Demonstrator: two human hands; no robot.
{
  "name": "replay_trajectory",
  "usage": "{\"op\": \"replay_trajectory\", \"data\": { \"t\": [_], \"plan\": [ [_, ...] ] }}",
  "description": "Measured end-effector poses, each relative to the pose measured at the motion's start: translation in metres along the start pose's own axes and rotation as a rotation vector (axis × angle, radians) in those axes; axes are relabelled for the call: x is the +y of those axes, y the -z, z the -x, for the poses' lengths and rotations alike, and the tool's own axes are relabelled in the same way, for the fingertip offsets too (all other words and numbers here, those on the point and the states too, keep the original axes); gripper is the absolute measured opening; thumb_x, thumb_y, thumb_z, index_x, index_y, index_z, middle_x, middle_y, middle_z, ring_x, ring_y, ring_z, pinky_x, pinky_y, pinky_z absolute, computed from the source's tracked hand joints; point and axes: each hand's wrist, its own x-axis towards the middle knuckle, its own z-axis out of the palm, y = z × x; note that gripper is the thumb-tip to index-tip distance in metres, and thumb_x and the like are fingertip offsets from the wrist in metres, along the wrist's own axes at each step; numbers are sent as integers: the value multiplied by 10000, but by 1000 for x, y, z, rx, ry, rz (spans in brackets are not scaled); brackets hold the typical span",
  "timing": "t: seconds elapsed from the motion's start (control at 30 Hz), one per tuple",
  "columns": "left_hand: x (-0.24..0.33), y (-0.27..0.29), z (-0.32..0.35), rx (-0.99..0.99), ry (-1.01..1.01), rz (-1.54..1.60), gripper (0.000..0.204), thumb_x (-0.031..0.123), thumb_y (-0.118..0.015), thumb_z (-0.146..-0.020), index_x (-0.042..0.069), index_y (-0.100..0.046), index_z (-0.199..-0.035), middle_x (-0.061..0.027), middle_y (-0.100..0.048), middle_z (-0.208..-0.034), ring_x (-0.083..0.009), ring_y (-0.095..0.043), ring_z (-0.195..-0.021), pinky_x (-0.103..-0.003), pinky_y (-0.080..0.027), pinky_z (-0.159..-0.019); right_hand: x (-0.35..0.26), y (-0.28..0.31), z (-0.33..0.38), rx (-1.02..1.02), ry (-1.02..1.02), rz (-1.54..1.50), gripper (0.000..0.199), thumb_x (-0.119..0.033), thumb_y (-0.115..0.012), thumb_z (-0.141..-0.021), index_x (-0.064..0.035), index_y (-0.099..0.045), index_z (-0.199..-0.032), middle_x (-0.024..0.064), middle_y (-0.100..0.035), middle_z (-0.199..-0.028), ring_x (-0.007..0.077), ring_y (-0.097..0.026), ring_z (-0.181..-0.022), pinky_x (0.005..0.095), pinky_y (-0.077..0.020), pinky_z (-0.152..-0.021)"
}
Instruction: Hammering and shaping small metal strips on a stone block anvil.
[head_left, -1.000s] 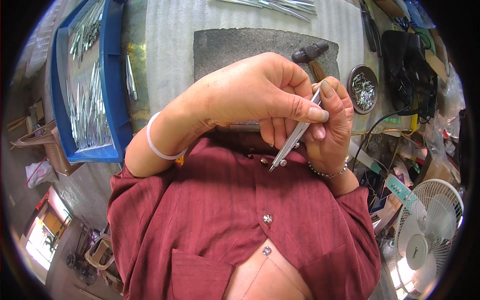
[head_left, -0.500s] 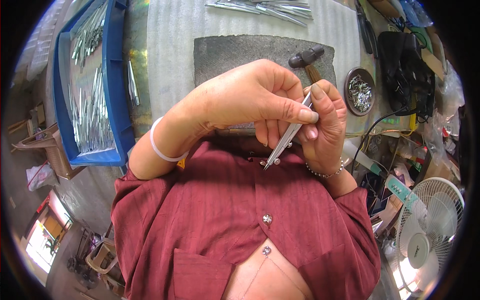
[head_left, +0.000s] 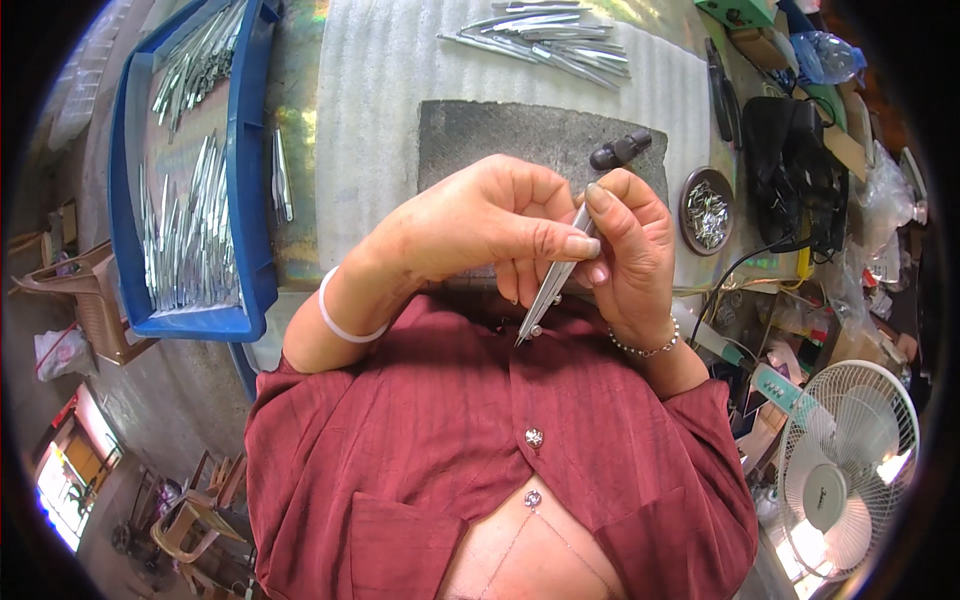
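Note:
A slim silver drawing compass [head_left: 543,302] slants in front of my chest, its pointed end down and to the left. Two small round screws stick out along its legs. My left hand [head_left: 490,215] pinches it partway along, thumb laid on top. At its upper end, my right hand [head_left: 632,240] grips it between thumb and curled fingers. Those fingers hide the top of the compass. Just beyond my hands lies a hammer [head_left: 620,150] with a dark head, its handle mostly covered by my right hand.
The hammer rests by a dark grey pad [head_left: 500,130] on a white foam sheet [head_left: 365,150]. A blue tray [head_left: 255,200] of metal legs stands left. More legs [head_left: 545,40] lie at the back. Right are a bowl of small parts [head_left: 707,215] and a fan [head_left: 850,470].
Both hands and the compass have shifted slightly left and nearer in the picture. The bench items also appear lower as the view moved. The grip looks the same.

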Motion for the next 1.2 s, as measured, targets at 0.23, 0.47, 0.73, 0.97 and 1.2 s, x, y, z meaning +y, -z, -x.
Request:
{"op": "replay_trajectory", "data": {
  "t": [0.23, 0.47, 0.73, 0.97, 1.2],
  "plan": [
    [-10, -1, 29, 319, -327, 7, 125, 116, -635, -873, 26, -551, -889, -56, -628, -719, -85, -601, -570, -183, -472, -468, -92, 56, -43, 30, 394, 378, 191, -185, -498, -951, -55, -544, -818, 65, -630, -720, 22, -437, -431, 163, -367, -397],
    [-27, -6, 48, 580, -584, 209, 162, 34, -575, -886, 14, -505, -1030, -99, -625, -795, -147, -642, -626, -247, -556, -564, -107, 163, -156, 284, 236, 1201, 191, -210, -587, -892, -41, -564, -807, -3, -540, -595, 59, -415, -389, 210, -329, -359],
    [-41, -7, 52, 587, -741, 404, 141, 30, -574, -888, 34, -497, -1007, -130, -626, -887, -194, -659, -745, -291, -578, -659, -88, 97, -113, 265, 612, 1451, 214, -175, -601, -846, 2, -600, -966, 77, -632, -761, 104, -578, -608, 245, -464, -565],
    [-57, -11, 39, 411, -680, 644, 115, 44, -579, -892, 50, -498, -973, -168, -626, -928, -230, -662, -816, -307, -585, -705, -6, -5, 11, -386, 172, 445, 266, 2, -661, -816, 16, -577, -1069, 43, -635, -836, 38, -533, -599, 168, -419, -528],
    [-71, -15, 69, 349, -433, 155, 95, -23, -608, -857, -4, -523, -895, -122, -647, -881, -136, -637, -801, -243, -518, -709, 11, -16, -3, -455, -97, 144, 98, -31, -615, -866, 39, -613, -935, 63, -587, -685, 61, -489, -479, 185, -375, -423]
  ]
}}
